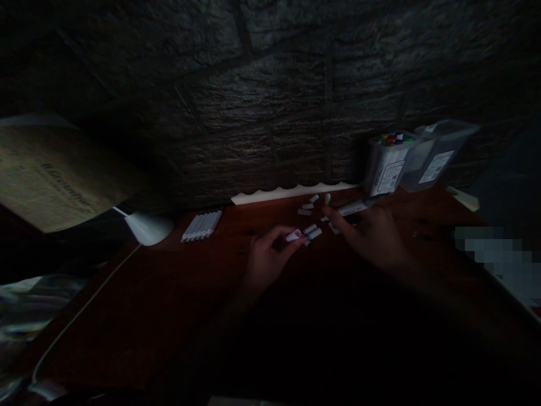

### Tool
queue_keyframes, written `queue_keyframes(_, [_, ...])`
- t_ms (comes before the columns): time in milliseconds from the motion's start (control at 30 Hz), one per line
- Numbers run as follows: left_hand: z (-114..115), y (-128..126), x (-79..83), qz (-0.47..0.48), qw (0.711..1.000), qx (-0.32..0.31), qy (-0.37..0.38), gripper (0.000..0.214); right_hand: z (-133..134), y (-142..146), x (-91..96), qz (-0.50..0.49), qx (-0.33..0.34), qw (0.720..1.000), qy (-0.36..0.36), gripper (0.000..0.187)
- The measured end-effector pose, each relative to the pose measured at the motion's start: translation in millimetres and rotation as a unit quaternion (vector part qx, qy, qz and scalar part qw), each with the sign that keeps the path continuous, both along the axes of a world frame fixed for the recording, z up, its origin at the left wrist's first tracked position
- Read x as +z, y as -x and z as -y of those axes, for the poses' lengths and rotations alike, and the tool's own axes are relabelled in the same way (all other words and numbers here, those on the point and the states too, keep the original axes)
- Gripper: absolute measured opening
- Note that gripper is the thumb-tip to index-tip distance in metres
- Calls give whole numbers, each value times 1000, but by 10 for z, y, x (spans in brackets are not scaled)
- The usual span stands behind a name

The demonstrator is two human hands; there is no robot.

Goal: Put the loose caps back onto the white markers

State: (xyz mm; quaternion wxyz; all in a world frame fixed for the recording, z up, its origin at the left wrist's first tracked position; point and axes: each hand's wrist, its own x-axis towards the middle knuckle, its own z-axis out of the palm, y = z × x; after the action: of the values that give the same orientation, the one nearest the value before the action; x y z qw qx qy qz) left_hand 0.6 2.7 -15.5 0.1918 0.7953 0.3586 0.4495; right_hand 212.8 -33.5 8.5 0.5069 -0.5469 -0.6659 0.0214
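The view is dim. My left hand [267,254] is closed, pinching a small white marker cap [293,235] between thumb and fingertips. Right beside its fingertips lie a few more short white caps [313,232], one with a blue band. My right hand [376,237] is curled around a white marker [353,208] with a dark end; its fingers are partly hidden behind the hand. Just beyond the right thumb are several loose caps, among them a white one [308,206] and one with a yellow-green end [327,198].
To the left, several white markers [202,225] lie in a row near a white lamp base [150,227] with a cord. A clear container of coloured markers [386,169] and another clear box [435,160] stand back right. A white wavy strip [291,193] runs along the brick wall.
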Motion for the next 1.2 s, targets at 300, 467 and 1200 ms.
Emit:
queue_keyframes(300, [20, -11, 33, 3, 1000, -6, -3, 14, -53, 1, -61, -93, 19, 995, 29, 23])
queue_keyframes(467, [39, -23, 42, -1, 1000, -8, 9, 13, -42, 23, -62, -129, 29, 990, 58, 25])
queue_keyframes(1200, [-180, 88, -128, -115, 987, 34, 108, 30, -93, -72, -36, -264, -7, 946, 188, 49])
